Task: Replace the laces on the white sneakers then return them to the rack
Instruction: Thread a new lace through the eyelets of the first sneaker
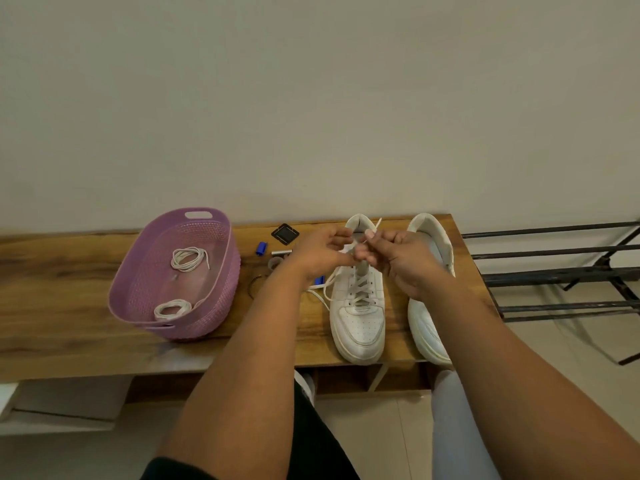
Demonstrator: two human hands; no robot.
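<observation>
On the wooden bench (69, 271), near its right end, my left hand (320, 252) and right hand (401, 258) reach forward, fingers curled pinching the lace (375, 226) above the left sneaker (358, 306), toe toward me, heel to wall.

Bare forearms (242, 358); black garment (311, 445), perhaps pale-grey legging (457, 427).

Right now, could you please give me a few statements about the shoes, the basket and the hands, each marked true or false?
1. Two coiled laces lie in the purple basket. True.
2. Both hands, left and right, work at the laced sneaker. True.
3. The other sneaker stands on the metal rack. False: it stands on the wooden bench, beside the laced one.
4. The basket is to the right of the sneakers. False: it is to their left.
</observation>
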